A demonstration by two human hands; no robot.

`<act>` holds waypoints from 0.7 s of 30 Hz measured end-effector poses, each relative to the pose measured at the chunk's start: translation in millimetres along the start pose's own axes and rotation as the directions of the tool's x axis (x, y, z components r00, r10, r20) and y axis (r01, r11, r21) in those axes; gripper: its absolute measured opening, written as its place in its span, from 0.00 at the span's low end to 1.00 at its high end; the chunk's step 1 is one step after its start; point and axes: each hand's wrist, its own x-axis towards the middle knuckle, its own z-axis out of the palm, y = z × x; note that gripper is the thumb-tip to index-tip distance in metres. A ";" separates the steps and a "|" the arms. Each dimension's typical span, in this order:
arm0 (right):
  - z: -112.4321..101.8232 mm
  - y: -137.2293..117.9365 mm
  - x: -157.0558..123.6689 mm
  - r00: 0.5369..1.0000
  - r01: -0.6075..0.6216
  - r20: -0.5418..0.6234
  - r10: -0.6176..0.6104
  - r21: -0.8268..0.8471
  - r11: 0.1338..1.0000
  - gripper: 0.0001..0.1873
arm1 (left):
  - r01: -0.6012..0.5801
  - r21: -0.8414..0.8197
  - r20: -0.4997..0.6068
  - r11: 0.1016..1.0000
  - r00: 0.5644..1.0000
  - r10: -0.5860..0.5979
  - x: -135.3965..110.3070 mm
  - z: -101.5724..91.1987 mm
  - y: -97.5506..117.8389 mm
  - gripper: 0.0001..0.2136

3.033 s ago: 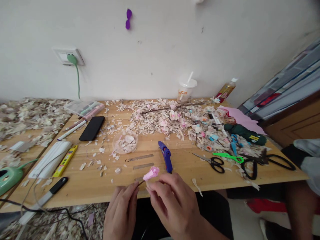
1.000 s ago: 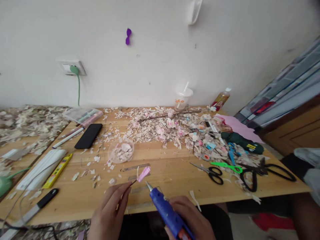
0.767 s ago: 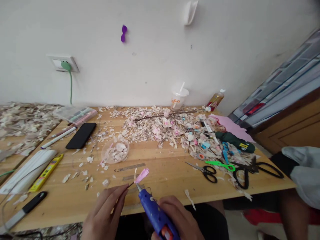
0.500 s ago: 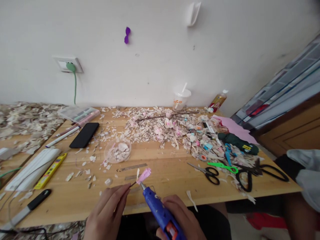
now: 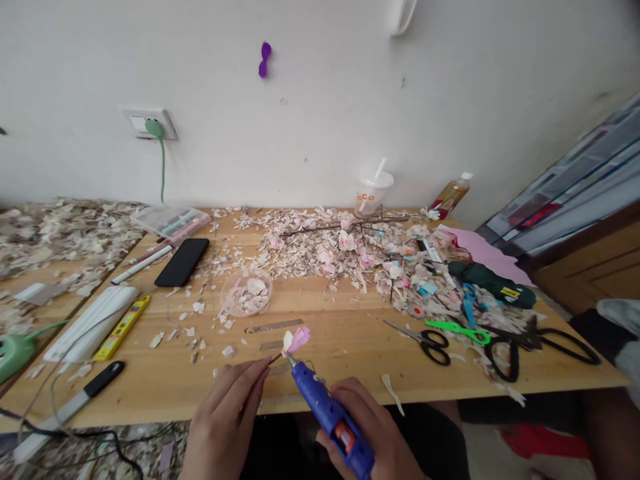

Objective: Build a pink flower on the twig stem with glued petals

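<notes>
Stem (image 5: 275, 359) of a pink-and-cream flower (image 5: 301, 339) pinched between thumb and fingertips of the left hand (image 5: 227, 413), over the near side of the wooden table (image 5: 160, 393). Held below the bloom, presumably to leave the petals exposed and skin away from hot glue. Blue glue gun (image 5: 327, 417) wrapped in curled fingers of the right hand (image 5: 380, 427), tilted up and leftward, bringing its metal nozzle (image 5: 291, 361) to the flower's base; touching or just beside, hard to tell. Black-handled scissors (image 5: 421, 338) lying well apart, probably parked within reach. Compared with the earliest view, gun lifted off the wood, right-hand fingers gone from the bloom; compared with the latest earlier one, cream petal (image 5: 287, 342) looking broader.
</notes>
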 end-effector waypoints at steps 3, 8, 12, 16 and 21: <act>2.1 1.3 -3.2 0.999 -0.041 0.015 0.040 0.044 0.998 0.10 | 0.023 -0.020 0.014 1.000 1.000 -0.023 -1.2 1.0 -0.1 0.10; 4.0 3.7 -3.6 0.998 -0.062 0.031 0.061 0.009 0.998 0.09 | 0.042 -0.050 0.026 0.998 0.999 -0.040 -2.1 3.3 -1.9 0.10; 0.8 0.6 4.1 1.000 0.001 0.011 0.000 -0.042 0.999 0.11 | 0.042 -0.067 0.003 0.997 0.999 -0.041 -1.4 4.3 -3.6 0.10; -0.5 -2.2 6.8 1.000 0.018 0.001 -0.018 -0.085 0.996 0.12 | 0.070 -0.093 0.007 0.993 0.998 -0.070 -0.6 4.8 -3.9 0.10; -0.7 -2.2 3.4 0.997 -0.059 0.045 0.061 -0.062 0.996 0.09 | 0.132 -0.115 0.032 0.984 0.991 -0.129 1.1 5.2 -3.0 0.10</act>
